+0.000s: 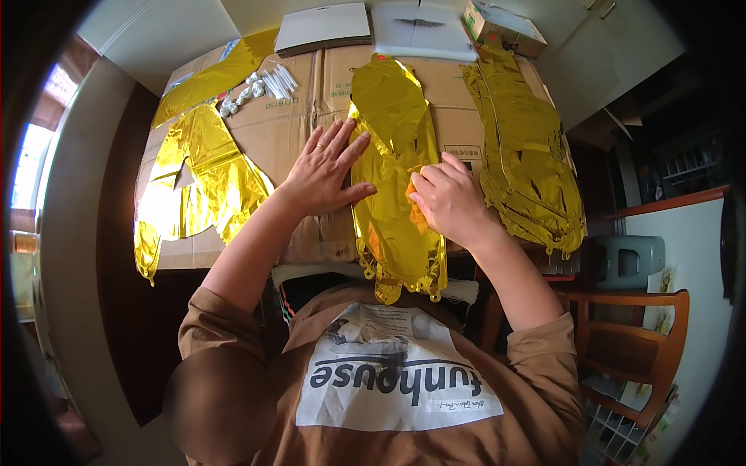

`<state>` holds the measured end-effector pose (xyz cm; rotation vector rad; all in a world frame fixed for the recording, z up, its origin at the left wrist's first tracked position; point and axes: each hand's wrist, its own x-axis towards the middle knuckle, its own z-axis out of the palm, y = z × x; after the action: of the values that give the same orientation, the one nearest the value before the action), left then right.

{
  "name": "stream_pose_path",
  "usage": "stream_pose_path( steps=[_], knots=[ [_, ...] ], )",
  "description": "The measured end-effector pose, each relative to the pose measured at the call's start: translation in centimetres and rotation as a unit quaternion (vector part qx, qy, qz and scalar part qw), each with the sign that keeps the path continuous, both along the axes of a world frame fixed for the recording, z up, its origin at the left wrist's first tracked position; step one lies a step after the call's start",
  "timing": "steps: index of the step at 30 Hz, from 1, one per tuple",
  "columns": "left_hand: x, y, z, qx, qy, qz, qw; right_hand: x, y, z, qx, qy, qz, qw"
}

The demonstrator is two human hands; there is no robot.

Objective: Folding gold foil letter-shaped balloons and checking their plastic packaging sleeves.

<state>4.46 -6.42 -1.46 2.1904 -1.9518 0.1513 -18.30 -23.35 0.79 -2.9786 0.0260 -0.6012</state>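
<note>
A flat gold foil balloon [392, 175] lies lengthwise on the cardboard in front of me, its tabbed lower end hanging past the near edge. My left hand [322, 167] rests on its left side, fingers spread, palm down. My right hand [451, 198] is closed around a crumpled orange cloth [416, 206], held against the balloon's right side. On the left lies a gold foil balloon shaped like a letter A [210, 171]. To the right is another flat, wrinkled gold foil balloon [528, 155].
Thin white tubes [280, 81] and small white wrapped bundles [242, 95] lie at the far left on the cardboard [311, 233]. More gold foil [217, 78] is behind them. A white-topped stack [323, 28], a clear plastic sheet [422, 33] and a box [505, 28] line the back. A wooden chair [629, 342] stands at right.
</note>
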Motion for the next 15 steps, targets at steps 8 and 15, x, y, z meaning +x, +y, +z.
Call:
stream_pose_path(
  steps=[8,15],
  knots=[
    [0.23,0.04,-0.69,-0.006,-0.013,0.006,1.0,0.07,0.04,-0.03,-0.001,0.002,0.0,1.0],
    [0.16,0.04,-0.74,0.003,-0.039,0.007,0.999,0.0,0.11,-0.12,-0.008,-0.002,-0.001,1.0]
  ],
)
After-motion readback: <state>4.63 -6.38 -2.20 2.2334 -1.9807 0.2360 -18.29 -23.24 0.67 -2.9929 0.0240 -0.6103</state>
